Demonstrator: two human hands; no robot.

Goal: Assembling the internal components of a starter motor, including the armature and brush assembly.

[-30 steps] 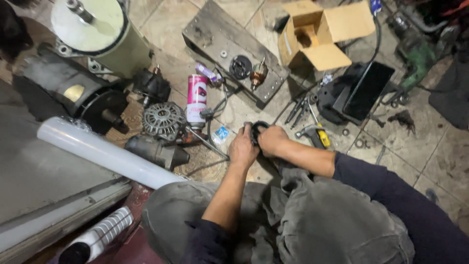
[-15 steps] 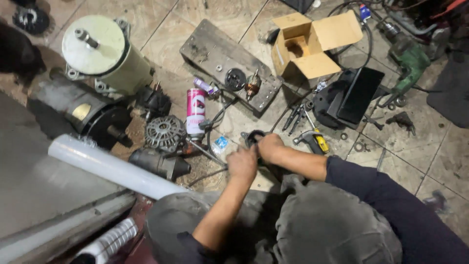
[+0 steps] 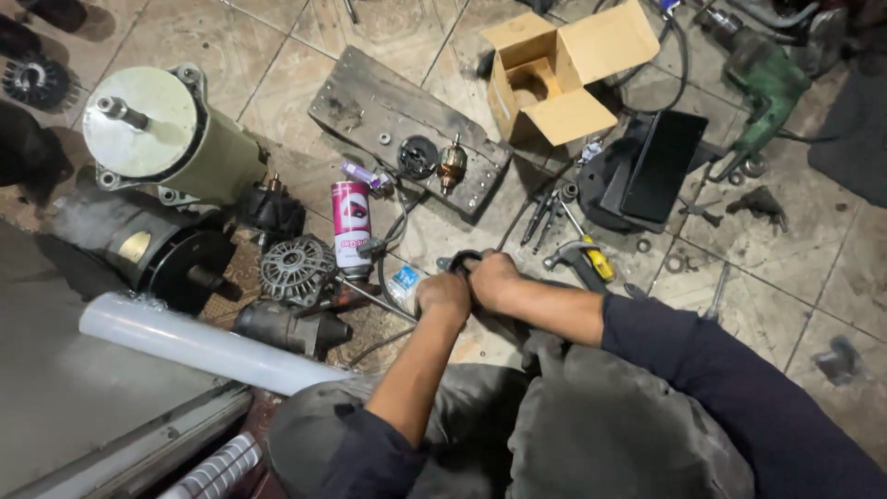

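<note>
My left hand (image 3: 443, 296) and my right hand (image 3: 492, 279) are pressed together low in the middle of the head view, both closed around a small dark metal part (image 3: 462, 260) held just above the tiled floor. Only the part's dark curved top shows between the fingers. My knees, in grey trousers, fill the bottom of the view. Just left of the hands lie a small clear packet (image 3: 404, 283) and a thin metal rod (image 3: 374, 298).
A pink spray can (image 3: 351, 227), a finned alternator housing (image 3: 296, 269) and a starter motor (image 3: 288, 329) lie to the left. Behind them stand a large pale motor (image 3: 171, 139) and a wooden block (image 3: 407, 139). An open cardboard box (image 3: 554, 83), wrenches (image 3: 545, 214), a hammer (image 3: 582, 259) and a green drill (image 3: 767, 88) lie right.
The view has shifted, so the floor items appear lower and more to the right. Both hands stay clasped on the same dark part.
</note>
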